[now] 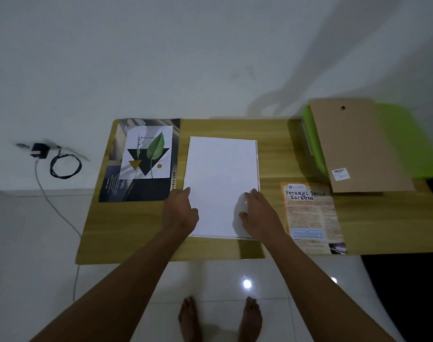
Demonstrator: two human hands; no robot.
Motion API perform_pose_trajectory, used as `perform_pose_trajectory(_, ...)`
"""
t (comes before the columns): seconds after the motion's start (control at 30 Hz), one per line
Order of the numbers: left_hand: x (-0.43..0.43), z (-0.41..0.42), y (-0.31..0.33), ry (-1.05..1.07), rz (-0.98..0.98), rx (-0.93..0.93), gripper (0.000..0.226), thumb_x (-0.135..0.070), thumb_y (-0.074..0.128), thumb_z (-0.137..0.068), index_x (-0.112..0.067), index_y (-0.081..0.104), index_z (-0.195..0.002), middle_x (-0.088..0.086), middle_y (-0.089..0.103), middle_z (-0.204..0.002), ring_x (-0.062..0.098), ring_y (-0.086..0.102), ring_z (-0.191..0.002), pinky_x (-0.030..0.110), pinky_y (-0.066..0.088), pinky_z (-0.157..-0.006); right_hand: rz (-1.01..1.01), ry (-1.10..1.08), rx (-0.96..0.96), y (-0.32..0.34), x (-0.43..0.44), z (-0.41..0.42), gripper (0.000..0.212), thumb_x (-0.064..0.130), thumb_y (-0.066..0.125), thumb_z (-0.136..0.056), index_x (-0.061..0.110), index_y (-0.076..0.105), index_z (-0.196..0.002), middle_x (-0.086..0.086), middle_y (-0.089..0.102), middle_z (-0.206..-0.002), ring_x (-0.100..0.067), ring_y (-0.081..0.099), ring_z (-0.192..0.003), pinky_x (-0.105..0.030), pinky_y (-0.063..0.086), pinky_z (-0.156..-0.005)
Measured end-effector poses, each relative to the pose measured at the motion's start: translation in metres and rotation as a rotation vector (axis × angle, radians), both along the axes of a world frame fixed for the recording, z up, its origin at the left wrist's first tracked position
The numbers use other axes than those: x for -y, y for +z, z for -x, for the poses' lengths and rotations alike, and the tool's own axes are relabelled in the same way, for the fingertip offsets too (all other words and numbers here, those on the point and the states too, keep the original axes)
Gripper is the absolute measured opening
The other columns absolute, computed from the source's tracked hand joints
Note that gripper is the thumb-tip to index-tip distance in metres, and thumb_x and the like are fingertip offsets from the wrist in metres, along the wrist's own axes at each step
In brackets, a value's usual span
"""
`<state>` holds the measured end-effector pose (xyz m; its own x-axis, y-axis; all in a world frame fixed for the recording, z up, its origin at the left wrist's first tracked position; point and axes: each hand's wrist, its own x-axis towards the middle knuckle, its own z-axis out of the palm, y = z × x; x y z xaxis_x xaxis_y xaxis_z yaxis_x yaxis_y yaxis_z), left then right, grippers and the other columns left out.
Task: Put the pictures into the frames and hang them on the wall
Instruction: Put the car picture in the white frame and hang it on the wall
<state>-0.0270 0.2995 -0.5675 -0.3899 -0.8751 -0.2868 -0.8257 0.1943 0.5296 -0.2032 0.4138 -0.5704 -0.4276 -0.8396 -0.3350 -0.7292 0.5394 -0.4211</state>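
Looks like the loading step, early in the task: nothing hung on the plain white wall yet. White rectangular sheet flat at centre of the light wooden table, with a thin pale rim along its right and near edges, possibly a frame beneath. Left hand at the sheet's near left edge, fingers curled; pinching or only touching, cannot tell. Right hand on the near right part, fingers laid loosely on the paper, thumb apart. Left of the sheet, a leaf-and-triangle print on a dark glossy brochure. Right, an orange printed leaflet. Far right, a brown cardboard backing board over something lime-green. Next, probably: square the sheet, then fetch the board. Glossy white tiled floor; black charger at left.
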Motion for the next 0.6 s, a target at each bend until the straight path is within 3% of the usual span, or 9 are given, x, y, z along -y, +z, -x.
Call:
perform_pose_trajectory(0.17, -0.002, 0.011, -0.002, 0.008, -0.005, 0.035, 0.064, -0.015, 0.068, -0.087, -0.007, 0.040, -0.144, 0.011, 0.047, -0.139, 0.026, 0.044, -0.129, 0.030, 0.038, -0.103, -0.037, -0.004, -0.019, -0.001, -0.003, 0.012, 0.060, 0.015, 0.056, -0.094, 0.006, 0.031, -0.148, -0.012, 0.016, -0.159, -0.025, 0.014, -0.149, -0.034, 0.027, -0.116)
perform_pose_trajectory(0.3, -0.004, 0.015, -0.007, 0.013, -0.005, 0.063, 0.043, -0.015, 0.071, -0.081, -0.005, 0.055, -0.120, 0.012, 0.055, -0.122, 0.028, 0.055, -0.108, 0.031, 0.045, -0.086, -0.077, 0.009, -0.040, -0.001, -0.002, 0.012, 0.068, 0.018, 0.053, -0.095, 0.010, 0.019, -0.153, -0.018, 0.012, -0.160, -0.032, 0.003, -0.150, -0.044, 0.016, -0.122)
perform_pose_trajectory(0.6, -0.002, 0.022, -0.006, 0.075, -0.004, 0.075, 0.067, -0.031, 0.069, -0.087, -0.006, 0.041, -0.142, 0.011, 0.050, -0.133, 0.027, 0.049, -0.124, 0.033, 0.042, -0.098, 0.005, -0.101, 0.100, 0.016, 0.001, 0.015, 0.066, 0.012, 0.051, -0.098, 0.020, 0.018, -0.154, -0.007, 0.022, -0.160, -0.031, 0.017, -0.147, -0.048, 0.020, -0.119)
